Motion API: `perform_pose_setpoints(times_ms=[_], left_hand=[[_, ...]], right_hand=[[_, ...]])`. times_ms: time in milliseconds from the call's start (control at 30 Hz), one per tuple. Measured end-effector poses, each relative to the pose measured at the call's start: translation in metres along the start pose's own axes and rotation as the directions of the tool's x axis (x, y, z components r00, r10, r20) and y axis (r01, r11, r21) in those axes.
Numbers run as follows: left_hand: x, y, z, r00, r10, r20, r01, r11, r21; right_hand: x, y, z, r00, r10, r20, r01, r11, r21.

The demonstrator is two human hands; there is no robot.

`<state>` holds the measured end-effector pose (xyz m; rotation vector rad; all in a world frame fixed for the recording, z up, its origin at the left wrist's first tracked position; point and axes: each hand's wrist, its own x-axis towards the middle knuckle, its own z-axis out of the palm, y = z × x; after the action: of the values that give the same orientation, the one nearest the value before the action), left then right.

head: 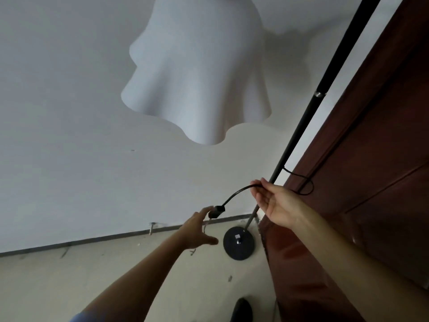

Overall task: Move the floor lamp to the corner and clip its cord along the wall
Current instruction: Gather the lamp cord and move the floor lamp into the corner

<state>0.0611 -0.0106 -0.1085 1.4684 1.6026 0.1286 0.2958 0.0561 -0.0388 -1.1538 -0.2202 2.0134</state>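
I see the black floor lamp (299, 135) standing in the corner, its round base (239, 243) on the floor by the brown door (371, 159). My right hand (276, 203) pinches the black cord (236, 192) beside the pole, and my left hand (197, 228) has its fingers spread, fingertips touching the cord's plug (217, 211)

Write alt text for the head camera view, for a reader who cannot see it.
Two bare hands handle a floor lamp's black cord by a white wall: the right hand pinches the cord, the left hand reaches for its inline switch. The lamp's pole and round base stand in the corner beside a dark red door, its white wavy shade overhead.
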Motion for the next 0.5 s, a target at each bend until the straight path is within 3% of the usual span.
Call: perform_pose_setpoints(times_ms=[167,333,500], left_hand=[[0.008,0.012,0.006,0.999,-0.039,-0.025,0.036,0.993,-0.108],[-0.014,-0.045,-0.019,0.984,-0.147,-0.098,0.141,0.988,-0.065],[-0.051,-0.102,-0.039,0.944,-0.299,-0.137,0.258,0.932,-0.254]], right_hand=[[-0.041,-0.039,0.032,0.987,-0.134,0.088,0.125,0.987,0.099],[-0.068,-0.078,0.013,0.955,-0.295,-0.043,0.296,0.919,0.260],[-0.066,-0.086,-0.031,0.922,-0.339,-0.188,0.383,0.869,0.312]])
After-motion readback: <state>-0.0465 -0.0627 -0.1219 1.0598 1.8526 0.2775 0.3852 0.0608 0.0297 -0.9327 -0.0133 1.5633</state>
